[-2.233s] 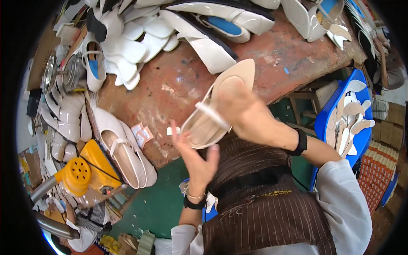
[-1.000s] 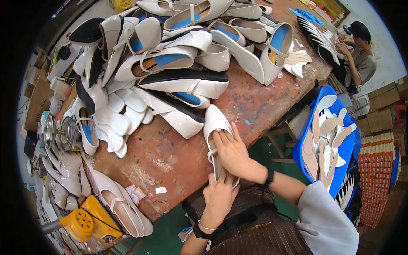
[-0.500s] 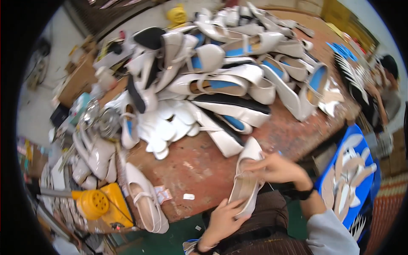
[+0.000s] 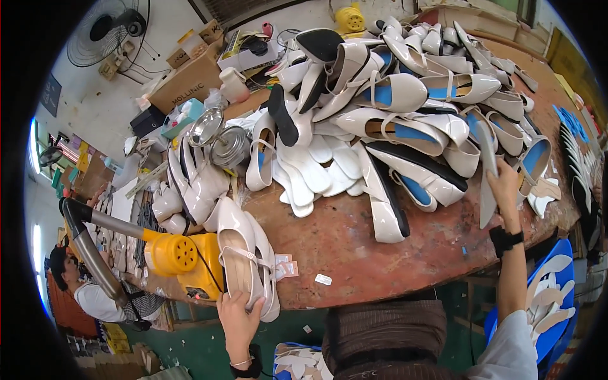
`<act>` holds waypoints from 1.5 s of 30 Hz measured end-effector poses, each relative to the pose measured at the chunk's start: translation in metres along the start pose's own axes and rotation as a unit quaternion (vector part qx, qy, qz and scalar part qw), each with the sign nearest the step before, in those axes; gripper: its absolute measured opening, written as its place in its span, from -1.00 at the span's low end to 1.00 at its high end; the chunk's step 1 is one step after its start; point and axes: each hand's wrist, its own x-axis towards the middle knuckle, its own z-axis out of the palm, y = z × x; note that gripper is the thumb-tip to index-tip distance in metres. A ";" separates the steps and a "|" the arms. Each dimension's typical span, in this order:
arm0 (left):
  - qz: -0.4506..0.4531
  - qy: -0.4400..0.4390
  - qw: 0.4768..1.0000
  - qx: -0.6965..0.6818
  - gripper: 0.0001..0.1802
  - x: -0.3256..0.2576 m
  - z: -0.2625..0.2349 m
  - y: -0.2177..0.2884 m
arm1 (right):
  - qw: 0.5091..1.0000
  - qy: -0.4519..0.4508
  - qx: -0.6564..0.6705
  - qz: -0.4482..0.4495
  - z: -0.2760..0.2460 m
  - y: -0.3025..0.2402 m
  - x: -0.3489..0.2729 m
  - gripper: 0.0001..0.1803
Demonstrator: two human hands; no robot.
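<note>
At the left front of the table, two glossy beige strap shoes lie side by side. My left hand (image 4: 239, 322) is closed on the heel of the nearer strap shoe (image 4: 238, 266), fingers inside its back edge. The second shoe (image 4: 266, 278) lies against its right side. Over at the right, my right hand (image 4: 505, 187) is closed on another pale shoe (image 4: 486, 174), held upright and seen nearly edge-on beside the pile. Most of its inside is hidden from view. The large pile of beige shoes (image 4: 396, 92), several with blue insoles, spreads across the table.
A yellow blower machine (image 4: 196, 259) with a metal pipe stands left of the shoe pair. White insoles (image 4: 313, 168) lie before the pile. Metal bowls (image 4: 229, 147) stand at centre left. A blue bin (image 4: 544, 316) holds insoles at the right. A person (image 4: 95, 297) sits at far left.
The shoe that was in both hands now lies beside the other at left, with my left hand on one of the pair. My right hand has moved right and holds another shoe. The view has shifted left.
</note>
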 end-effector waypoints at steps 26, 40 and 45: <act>0.047 -0.131 0.809 -0.571 -0.18 0.238 0.086 0.344 | 0.570 -0.070 0.753 0.321 -0.096 -0.055 -0.144 -0.33; 0.043 0.193 0.980 0.020 -0.66 0.291 0.076 0.183 | 0.593 -0.006 0.697 0.402 -0.122 -0.033 -0.179 -0.36; 0.014 0.029 0.971 0.235 -0.68 0.301 0.093 0.090 | 0.602 -0.048 0.689 0.401 -0.105 -0.047 -0.175 -0.38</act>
